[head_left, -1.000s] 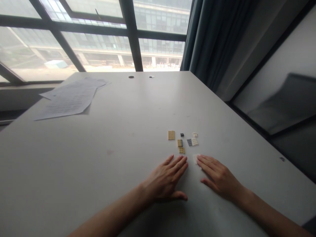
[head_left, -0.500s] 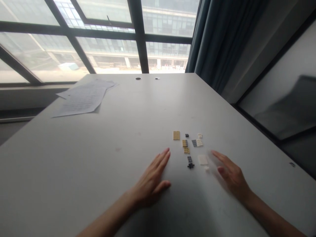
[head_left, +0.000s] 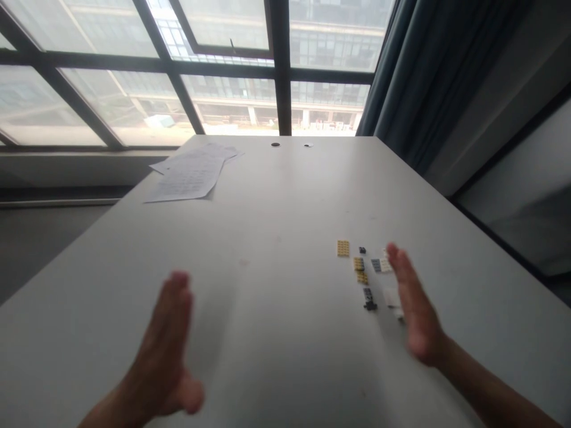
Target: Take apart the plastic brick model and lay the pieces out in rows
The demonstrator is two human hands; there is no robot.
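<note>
Several small building-brick plates lie in a cluster on the white table (head_left: 276,238): a tan plate (head_left: 343,248), a tiny dark piece (head_left: 362,249), two more tan pieces (head_left: 360,268), a grey and white pair (head_left: 380,265), a dark piece (head_left: 369,298) and a white plate (head_left: 391,296). My right hand (head_left: 413,303) is raised on edge just right of the cluster, fingers stretched out, holding nothing. My left hand (head_left: 165,351) is lifted over the table far to the left, fingers extended and blurred, also empty.
Printed paper sheets (head_left: 191,172) lie at the table's far left. Two cable holes (head_left: 289,144) sit near the far edge. A large window is behind the table, a dark curtain (head_left: 414,83) at the right.
Both hands lifted off the table and moved apart, the left far leftward, uncovering a dark piece and a white plate. The camera view shifted left.
</note>
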